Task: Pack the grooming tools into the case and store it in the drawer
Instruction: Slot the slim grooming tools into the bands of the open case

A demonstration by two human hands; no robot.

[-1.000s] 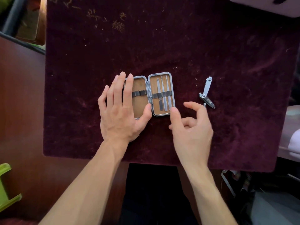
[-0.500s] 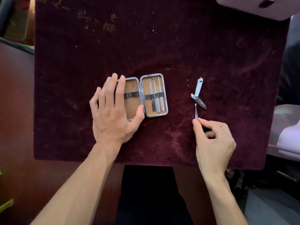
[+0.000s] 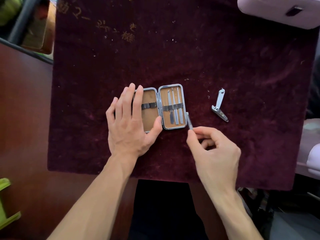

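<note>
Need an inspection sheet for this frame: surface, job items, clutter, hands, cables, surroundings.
Surface: maroon velvet cloth over a dark wooden table; pale lint flecks on the cloth.
Job's things: grooming case lies open and flat; three metal tools sit under the right half's strap; the left half's strap is empty where visible. Nail clipper, lever raised, lies on the cloth to the right of the case, apart from it.
Clutter: nothing seen.
Grippers: left hand rests flat on the case's left half; right hand pinches a slim metal tool beside the case's right edge.
Cables: nothing seen.
Surroundings: lilac box at top right; green plastic piece at bottom left.
</note>
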